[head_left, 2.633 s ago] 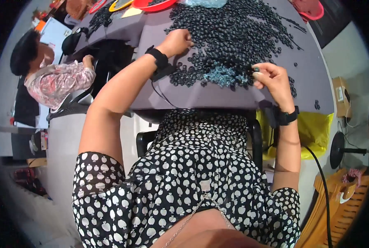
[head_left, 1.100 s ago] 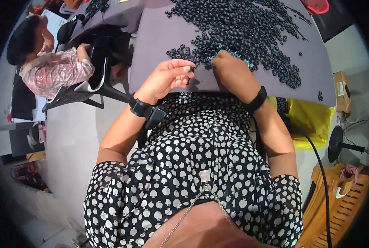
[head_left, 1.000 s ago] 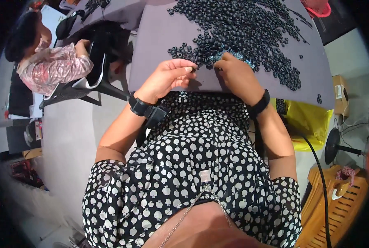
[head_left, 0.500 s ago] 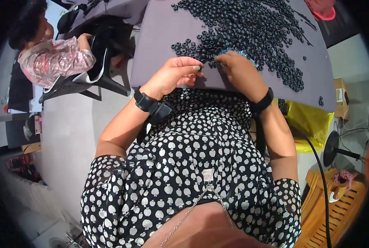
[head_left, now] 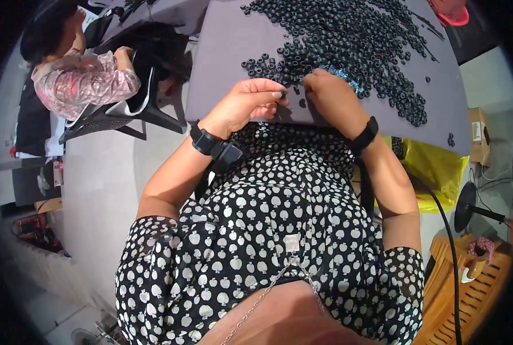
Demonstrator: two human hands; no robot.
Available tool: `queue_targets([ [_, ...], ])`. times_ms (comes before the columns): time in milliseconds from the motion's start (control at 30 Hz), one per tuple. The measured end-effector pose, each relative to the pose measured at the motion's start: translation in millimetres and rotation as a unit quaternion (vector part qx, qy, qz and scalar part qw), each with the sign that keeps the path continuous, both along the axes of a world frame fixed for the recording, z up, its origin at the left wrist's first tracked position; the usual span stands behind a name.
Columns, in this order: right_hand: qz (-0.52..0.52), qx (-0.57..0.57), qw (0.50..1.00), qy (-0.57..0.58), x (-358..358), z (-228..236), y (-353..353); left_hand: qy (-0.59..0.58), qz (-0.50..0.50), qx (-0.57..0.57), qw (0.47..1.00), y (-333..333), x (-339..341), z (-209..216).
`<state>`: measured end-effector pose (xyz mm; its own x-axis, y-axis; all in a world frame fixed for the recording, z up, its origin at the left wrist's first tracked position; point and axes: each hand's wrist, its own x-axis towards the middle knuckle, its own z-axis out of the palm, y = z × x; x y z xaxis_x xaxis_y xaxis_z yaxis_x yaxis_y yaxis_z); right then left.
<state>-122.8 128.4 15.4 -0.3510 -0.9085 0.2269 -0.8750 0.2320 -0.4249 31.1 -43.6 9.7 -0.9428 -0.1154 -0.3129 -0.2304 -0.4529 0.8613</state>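
My left hand [head_left: 244,106] is closed near the front edge of the table, pinching a small black ring-shaped part [head_left: 282,94] between thumb and forefinger. To its right, my right hand [head_left: 331,95] is bent downward with its fingers drawn together at the near edge of a heap of small black ring-shaped parts [head_left: 342,34]; whatever is in those fingertips is hidden. Small shiny blue pieces [head_left: 345,75] lie among the black parts just beyond my right hand. A few dark bits [head_left: 302,103] sit on the cloth between the two hands.
A grey-purple cloth covers the table [head_left: 222,52]. Thin black sticks [head_left: 424,26] lie at the far right. Another person [head_left: 84,80] sits on a black chair [head_left: 104,118] at left. Below the table's right side are a yellow bag [head_left: 434,169], a black cable [head_left: 449,230] and a wooden slatted seat [head_left: 469,293].
Both hands stay close to where they were, the left still pinching the black part. My right fingers have drawn slightly nearer and curled more. The whole view has shifted a little.
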Motion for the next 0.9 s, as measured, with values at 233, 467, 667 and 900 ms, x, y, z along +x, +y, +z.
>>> queue_targets([
  [233,0.018,-0.093,0.995,-0.013,-2,7,11,0.007,-0.012,0.041,0.999,3,-2,0],
  [467,0.037,-0.147,0.892,-0.425,24,30,22,0.007,0.016,0.049,0.999,21,-5,9],
  [667,0.046,-0.176,0.880,-0.439,27,12,27,0.057,-0.005,0.019,0.998,25,-4,7],
  [900,0.024,-0.200,0.876,-0.438,21,11,34,0.052,-0.012,0.034,0.998,24,-4,6],
])
